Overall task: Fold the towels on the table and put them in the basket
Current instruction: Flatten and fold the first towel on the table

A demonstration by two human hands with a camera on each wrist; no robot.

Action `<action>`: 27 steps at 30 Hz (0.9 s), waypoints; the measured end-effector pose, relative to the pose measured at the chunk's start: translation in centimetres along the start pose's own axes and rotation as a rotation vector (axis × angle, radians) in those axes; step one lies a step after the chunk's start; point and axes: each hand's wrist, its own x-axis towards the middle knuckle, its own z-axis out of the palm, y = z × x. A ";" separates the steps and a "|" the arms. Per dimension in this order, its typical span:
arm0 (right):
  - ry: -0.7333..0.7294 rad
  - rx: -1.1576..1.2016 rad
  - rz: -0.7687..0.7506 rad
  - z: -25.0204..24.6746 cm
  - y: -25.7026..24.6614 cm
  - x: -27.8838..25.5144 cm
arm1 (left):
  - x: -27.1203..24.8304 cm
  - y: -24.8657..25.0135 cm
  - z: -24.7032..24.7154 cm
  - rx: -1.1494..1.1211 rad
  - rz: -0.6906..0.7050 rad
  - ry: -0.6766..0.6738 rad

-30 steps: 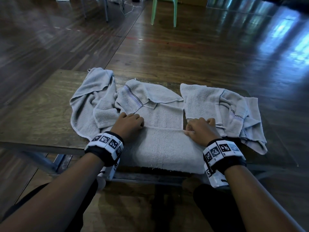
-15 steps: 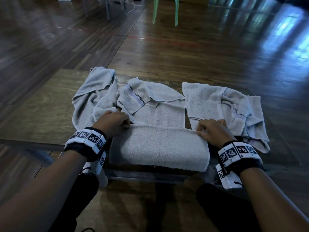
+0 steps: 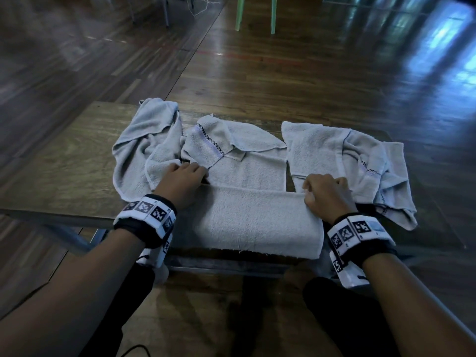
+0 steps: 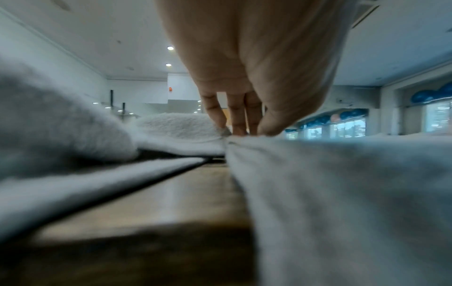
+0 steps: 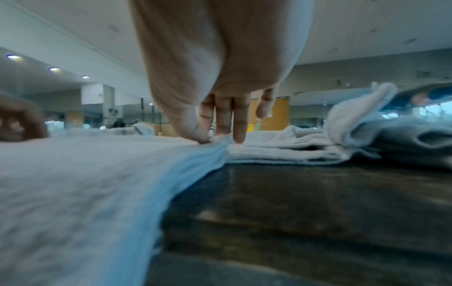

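A grey towel (image 3: 253, 220) lies across the near edge of the wooden table (image 3: 64, 166), its near part hanging over the edge. My left hand (image 3: 184, 180) pinches the towel's far left corner (image 4: 229, 138) between thumb and fingers. My right hand (image 3: 325, 191) pinches the far right corner (image 5: 217, 142) the same way. Both hands sit low on the table. Beyond lie three more crumpled grey towels: one at the left (image 3: 144, 148), one in the middle (image 3: 239, 155) with a checkered stripe, one at the right (image 3: 360, 161). No basket is in view.
The table's bare wood stretches to the left of the towels. Behind it is a dark polished wood floor, with green chair legs (image 3: 255, 14) far back. My knees (image 3: 334, 305) are below the table's near edge.
Both hands have slid apart along the towel's far edge, from near the middle out to its two corners. The towel now lies stretched flatter and wider.
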 end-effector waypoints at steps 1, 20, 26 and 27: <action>0.028 -0.002 -0.010 0.2 -0.9 -0.2 | -0.4 1.0 -0.2 0.003 0.019 0.023; -0.132 0.105 -0.075 5.2 -9.5 -4.2 | -2.8 8.0 5.3 -0.083 0.016 -0.052; -0.152 0.058 -0.055 5.5 -7.7 -3.5 | -2.7 6.5 5.6 -0.072 -0.019 -0.016; -0.158 0.050 -0.047 5.5 -7.1 -3.4 | -2.8 5.9 5.7 -0.070 -0.034 -0.017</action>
